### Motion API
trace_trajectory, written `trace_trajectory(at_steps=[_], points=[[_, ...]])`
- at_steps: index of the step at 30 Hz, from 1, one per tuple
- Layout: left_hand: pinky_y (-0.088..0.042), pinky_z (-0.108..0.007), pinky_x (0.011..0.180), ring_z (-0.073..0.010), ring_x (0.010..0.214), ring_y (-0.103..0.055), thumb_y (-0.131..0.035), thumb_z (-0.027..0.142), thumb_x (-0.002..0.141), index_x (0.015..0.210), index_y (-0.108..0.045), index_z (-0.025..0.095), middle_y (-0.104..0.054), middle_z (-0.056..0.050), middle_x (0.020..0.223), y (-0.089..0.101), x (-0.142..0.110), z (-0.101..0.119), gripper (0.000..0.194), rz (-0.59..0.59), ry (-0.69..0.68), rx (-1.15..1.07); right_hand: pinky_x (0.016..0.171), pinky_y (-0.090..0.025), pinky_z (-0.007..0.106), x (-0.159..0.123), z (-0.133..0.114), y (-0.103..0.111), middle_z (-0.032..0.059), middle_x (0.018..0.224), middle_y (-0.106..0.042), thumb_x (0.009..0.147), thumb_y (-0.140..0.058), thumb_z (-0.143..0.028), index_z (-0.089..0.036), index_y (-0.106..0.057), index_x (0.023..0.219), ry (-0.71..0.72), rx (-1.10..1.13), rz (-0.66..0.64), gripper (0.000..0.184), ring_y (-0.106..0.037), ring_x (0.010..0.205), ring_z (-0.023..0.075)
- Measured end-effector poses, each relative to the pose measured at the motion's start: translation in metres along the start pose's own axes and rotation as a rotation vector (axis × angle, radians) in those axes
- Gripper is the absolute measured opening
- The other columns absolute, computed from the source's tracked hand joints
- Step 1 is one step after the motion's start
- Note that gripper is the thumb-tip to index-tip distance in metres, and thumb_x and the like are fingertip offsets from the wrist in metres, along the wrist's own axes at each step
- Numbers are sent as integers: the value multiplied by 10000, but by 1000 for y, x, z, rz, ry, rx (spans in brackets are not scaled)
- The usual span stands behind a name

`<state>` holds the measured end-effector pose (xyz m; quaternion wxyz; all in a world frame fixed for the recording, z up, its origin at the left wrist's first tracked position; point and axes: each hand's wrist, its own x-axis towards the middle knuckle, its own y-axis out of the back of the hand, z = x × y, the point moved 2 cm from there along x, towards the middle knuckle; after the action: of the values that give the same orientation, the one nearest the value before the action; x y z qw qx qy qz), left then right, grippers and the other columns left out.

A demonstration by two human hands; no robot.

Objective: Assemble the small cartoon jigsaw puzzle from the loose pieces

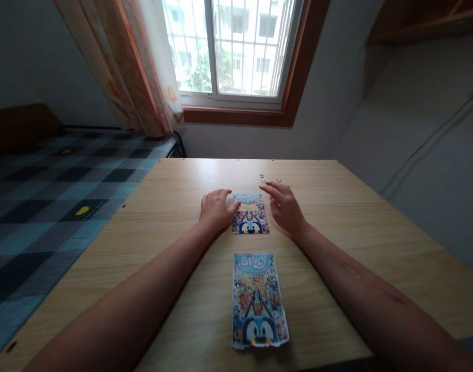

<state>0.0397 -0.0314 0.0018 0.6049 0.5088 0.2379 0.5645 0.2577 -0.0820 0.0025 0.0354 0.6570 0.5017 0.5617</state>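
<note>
A small jigsaw puzzle [251, 226] lies flat on the wooden table, showing a blue cartoon dog's face, with a gap of bare wood in its upper middle. My left hand [217, 209] rests at its left edge, fingers stretched and the thumb touching the puzzle. On the other side, my right hand [285, 205] is by the upper right edge, its index finger extended and nothing visible in it. Just beyond those fingers lie several loose puzzle pieces [263, 181]. Nearer to me is a printed packet [259, 302] with the same picture and the word "Bluey".
The light wooden table [174, 320] reaches to the wall under a barred window [244, 51]. To the left stands a bed [66, 196] with a checked cover, beside a curtain [131, 67]. A cable [426, 139] runs along the right wall, below a wooden shelf [426, 26].
</note>
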Motion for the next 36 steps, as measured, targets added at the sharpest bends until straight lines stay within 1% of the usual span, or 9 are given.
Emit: trace_trajectory(at_steps=[5, 10, 13, 16, 20, 25, 30, 34, 36], points=[[-335, -487, 1152, -307, 1301, -508, -539, 484, 914, 1288, -620, 192, -612, -132, 1382, 0, 5, -10, 482, -24, 25, 48, 1140, -407, 482, 2, 16, 10, 77, 1316, -639, 839, -439, -51, -243, -625, 1350, -156, -102, 127, 576, -538, 1272, 250], [-351, -510, 1134, -332, 1290, -511, -469, 489, 930, 1261, -638, 181, -608, -153, 1370, 9, 12, -27, 482, -61, 108, 187, 1121, -404, 475, 0, 57, 22, 101, 1331, -640, 793, -404, -59, -200, -556, 1405, -454, -199, 267, 647, -546, 1265, 259], [-326, -531, 1151, -339, 1337, -474, -443, 505, 933, 1282, -625, 191, -574, -159, 1415, 12, 12, -28, 503, -102, 107, 256, 1084, -440, 406, -4, 78, 23, 130, 1363, -623, 774, -379, -64, -145, -491, 1456, -676, -187, 259, 696, -564, 1261, 241], [-292, -541, 1175, -340, 1410, -408, -401, 527, 946, 1358, -581, 206, -507, -154, 1502, 13, 9, -27, 553, -136, 139, 299, 1044, -464, 348, -6, 88, 21, 121, 1377, -623, 788, -369, -80, -148, -472, 1472, -810, -146, 208, 695, -583, 1249, 224], [-254, -554, 1195, -345, 1471, -333, -343, 552, 958, 1437, -522, 212, -431, -144, 1574, 13, 8, -25, 615, -162, 192, 342, 1027, -463, 331, -6, 87, 16, 92, 1350, -653, 819, -413, -108, -190, -560, 1407, -850, -202, 59, 611, -608, 1215, 235], [-240, -557, 1204, -336, 1495, -297, -303, 564, 961, 1470, -491, 217, -390, -135, 1606, 12, 8, -25, 644, -165, 225, 361, 1075, -412, 384, -4, 79, 10, 114, 1339, -656, 855, -476, -154, -206, -547, 1437, -828, -370, -118, 589, -584, 1235, 269], [-210, -598, 1203, -363, 1497, -284, -291, 588, 951, 1504, -453, 186, -349, -167, 1623, 7, 12, -28, 703, -153, 245, 321, 1106, -367, 459, -6, 77, 5, 135, 1343, -642, 877, -450, -181, -209, -561, 1427, -749, -409, -123, 562, -550, 1254, 289], [-167, -656, 1190, -402, 1504, -247, -336, 620, 925, 1513, -439, 214, -342, -155, 1630, -1, 17, -32, 722, -106, 269, 267, 1116, -343, 539, -8, 79, 2, 147, 1402, -600, 904, -409, -203, -210, -579, 1412, -715, -435, -131, 535, -518, 1287, 318], [-137, -665, 1193, -405, 1514, -219, -339, 638, 916, 1532, -415, 217, -329, -151, 1638, -4, 19, -35, 750, -111, 276, 258, 1129, -326, 558, -8, 81, 1, 142, 1419, -587, 921, -398, -219, -221, -573, 1419, -701, -447, -157, 528, -498, 1309, 317]])
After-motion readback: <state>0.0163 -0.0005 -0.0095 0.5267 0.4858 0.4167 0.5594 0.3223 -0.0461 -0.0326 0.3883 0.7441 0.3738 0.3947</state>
